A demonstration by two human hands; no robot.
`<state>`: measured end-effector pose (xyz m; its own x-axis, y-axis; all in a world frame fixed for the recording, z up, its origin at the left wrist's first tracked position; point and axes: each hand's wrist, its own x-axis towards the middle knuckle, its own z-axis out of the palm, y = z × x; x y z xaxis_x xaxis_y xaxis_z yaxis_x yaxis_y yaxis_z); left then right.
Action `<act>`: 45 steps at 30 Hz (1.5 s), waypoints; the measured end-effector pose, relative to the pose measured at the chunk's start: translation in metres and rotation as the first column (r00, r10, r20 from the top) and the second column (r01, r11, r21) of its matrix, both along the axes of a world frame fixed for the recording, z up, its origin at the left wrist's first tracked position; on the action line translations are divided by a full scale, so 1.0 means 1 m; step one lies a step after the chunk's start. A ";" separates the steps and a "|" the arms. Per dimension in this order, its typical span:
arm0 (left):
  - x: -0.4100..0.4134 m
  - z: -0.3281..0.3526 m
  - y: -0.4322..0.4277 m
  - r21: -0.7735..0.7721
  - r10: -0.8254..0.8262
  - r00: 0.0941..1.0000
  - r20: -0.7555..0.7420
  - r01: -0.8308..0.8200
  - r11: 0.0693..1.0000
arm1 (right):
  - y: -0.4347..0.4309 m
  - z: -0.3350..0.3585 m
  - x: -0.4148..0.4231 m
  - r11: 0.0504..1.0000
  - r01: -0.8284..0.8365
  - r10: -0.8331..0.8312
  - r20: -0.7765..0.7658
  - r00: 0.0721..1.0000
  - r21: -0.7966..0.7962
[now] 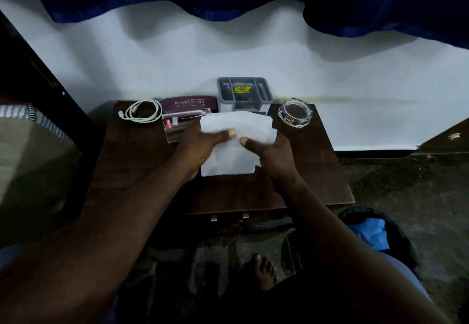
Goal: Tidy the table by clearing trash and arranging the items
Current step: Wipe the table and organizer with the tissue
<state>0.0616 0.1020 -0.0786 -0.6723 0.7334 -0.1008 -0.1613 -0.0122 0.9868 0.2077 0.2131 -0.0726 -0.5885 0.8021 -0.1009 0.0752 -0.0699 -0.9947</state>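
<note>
Both hands up over the table (132,171) w/ a white cloth (236,143) between them. Left hand (203,151) has a closed grip on the cloth's left side, thumb on top; right hand (271,153) pinches the right side, thumb pressed on too. Cloth sits mid-table, its far edge hiding part of what's behind. Back row, left to right: coiled white cable (142,111), maroon glasses case (189,102), grey organiser (243,92), glass ashtray (294,112). Clear pen box (175,126) lies just in front of the case, touching the cloth's left edge.
</note>
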 end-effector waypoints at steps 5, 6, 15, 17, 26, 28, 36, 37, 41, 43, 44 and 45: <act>0.008 -0.016 0.002 -0.146 0.034 0.999 -0.003 -0.034 0.989 | -0.001 -0.017 0.004 0.998 0.058 -0.063 0.175 0.983 0.032; 0.008 -0.013 0.005 -0.148 0.043 0.999 -0.032 -0.047 0.988 | 0.000 -0.016 0.002 0.996 0.083 -0.087 0.173 0.981 0.033; -0.006 0.020 0.004 -0.199 -0.048 0.964 0.260 0.102 0.975 | 0.020 0.003 0.000 0.995 -0.016 0.036 0.210 0.977 -0.097; -0.008 0.023 0.003 -0.238 -0.063 0.916 0.396 0.169 0.956 | 0.020 0.004 0.001 0.981 -0.020 0.069 0.246 0.967 -0.195; 0.006 0.012 0.002 -0.319 0.058 0.903 0.426 0.090 0.944 | 0.009 -0.003 0.003 0.955 -0.055 0.145 0.299 0.943 -0.290; 0.006 0.015 0.003 -0.324 0.104 0.900 0.424 0.044 0.945 | 0.008 -0.002 0.003 0.961 -0.042 0.132 0.319 0.938 -0.275; 0.011 0.018 -0.002 -0.365 0.066 0.857 0.511 0.146 0.919 | 0.006 -0.003 0.006 0.944 0.033 0.141 0.491 0.860 -0.328; 0.012 0.017 -0.002 -0.388 0.074 0.868 0.491 0.142 0.910 | 0.006 -0.003 0.006 0.942 0.033 0.141 0.485 0.863 -0.333; 0.015 0.015 -0.003 -0.455 0.137 0.901 0.412 0.073 0.887 | 0.012 -0.001 0.010 0.958 -0.070 0.202 0.484 0.852 -0.278; 0.016 0.015 -0.003 -0.455 0.130 0.901 0.415 0.082 0.887 | 0.017 0.004 0.012 0.977 -0.114 0.193 0.517 0.834 -0.181; 0.016 0.017 -0.004 -0.448 0.113 0.896 0.430 0.103 0.888 | 0.020 0.009 0.013 0.982 -0.132 0.184 0.528 0.829 -0.136; 0.014 0.019 -0.005 -0.435 0.097 0.888 0.450 0.123 0.892 | 0.024 0.013 0.014 0.983 -0.151 0.183 0.535 0.825 -0.104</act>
